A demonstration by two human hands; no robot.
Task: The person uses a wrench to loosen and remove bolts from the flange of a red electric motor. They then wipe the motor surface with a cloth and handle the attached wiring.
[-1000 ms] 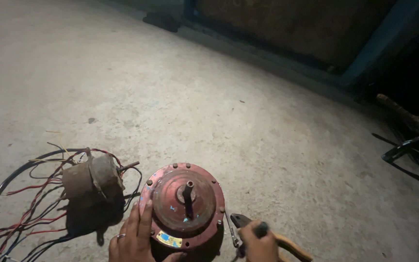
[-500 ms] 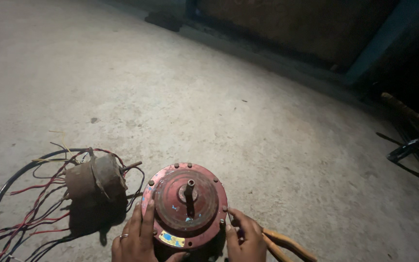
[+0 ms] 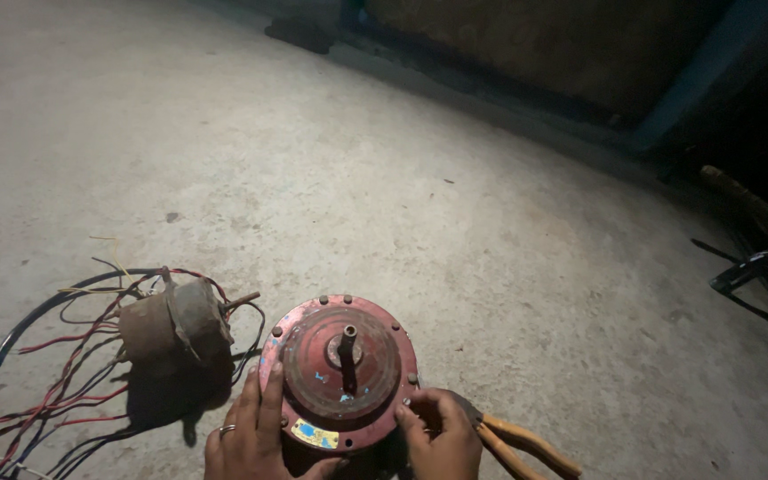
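A round red motor housing [image 3: 340,364] with a short shaft sticking up from its centre lies on the concrete floor. My left hand [image 3: 251,436], with a ring on one finger, grips its lower left edge, fingers spread over the rim. My right hand [image 3: 442,436] is curled against the lower right rim, its fingertips pinched at a small bolt there. Orange-handled pliers [image 3: 526,444] lie on the floor just right of that hand, their jaws hidden behind it.
A rusty old motor [image 3: 175,320] with a tangle of red, black and yellow wires [image 3: 37,391] lies to the left. Dark metal bars [image 3: 757,267] lie at the right edge. A dark wall base [image 3: 508,80] runs along the back.
My right hand held the pliers upright beside the housing a second ago. It has since moved onto the rim, and the pliers now lie on the floor beside it.
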